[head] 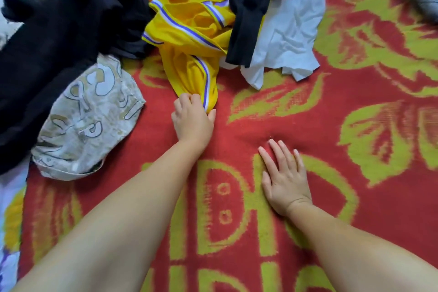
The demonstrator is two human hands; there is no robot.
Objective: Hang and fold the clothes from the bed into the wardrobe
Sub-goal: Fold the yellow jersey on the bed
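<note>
Fingers of my left hand (192, 118) pinch the lower corner of the yellow shirt (189, 38), my grip closed on its striped edge. My right hand (284, 180) rests flat, fingers straight, on the red bedspread (355, 114). The shirt lies between black clothes (59, 31) and a white cloth (289, 38).

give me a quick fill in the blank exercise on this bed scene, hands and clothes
1. The left hand pinches the ______ garment with striped trim.
2. The right hand lies flat, fingers straight, on the red and green ______.
3. A black jacket lies partly over a crumpled ______ cloth.
4. The beige printed garment lies to the ______ of the left hand.

Missing words: yellow; blanket; white; left
</note>
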